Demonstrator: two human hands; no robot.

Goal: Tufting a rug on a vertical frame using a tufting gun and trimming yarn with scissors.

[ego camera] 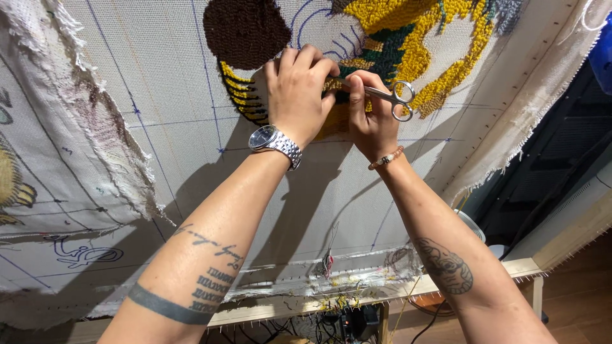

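A person's two bare hands work close together at the upper centre of the frame, against a pale tufting cloth [159, 95] stretched over a wooden frame [331, 304]. The left hand [298, 95], a silver wristwatch [275, 141] on its wrist, lies curled with its fingers pressed together on the cloth at the edge of a yellow and black tufted patch [245, 92]. The right hand [371, 111], a beaded bracelet [386, 158] on its wrist, pinches a pair of small metal scissors [390, 97] by the shank, the finger loops pointing to the right and the blades hidden between the two hands. Above the hands sit a dark brown tufted round [245, 28] and a broad yellow and green tufted area [421, 38]. Blue grid lines cross the cloth. A frayed strip of loose cloth [95, 121] hangs at the upper left, and yarn ends [328, 264] dangle near the frame's lower rail at the bottom centre.
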